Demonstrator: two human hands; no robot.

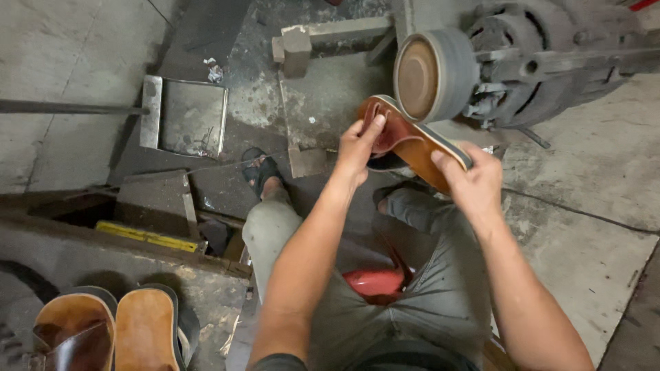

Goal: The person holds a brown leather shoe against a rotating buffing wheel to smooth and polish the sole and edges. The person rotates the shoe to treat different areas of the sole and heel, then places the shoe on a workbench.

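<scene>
A sandal (412, 141) is clamped at its two ends by the left hand (357, 148) and right hand (474, 182). Its edge is held against the wheel (433, 74) of a floor-mounted motor (543, 62).

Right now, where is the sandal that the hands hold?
In the head view, the sandal is at upper centre, held between the left hand and right hand, its edge against the grinding wheel.

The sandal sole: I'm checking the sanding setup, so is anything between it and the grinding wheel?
Nothing visible. The sandal sole, held by the left hand and right hand, has its edge right at the grinding wheel, with no object between them.
</scene>
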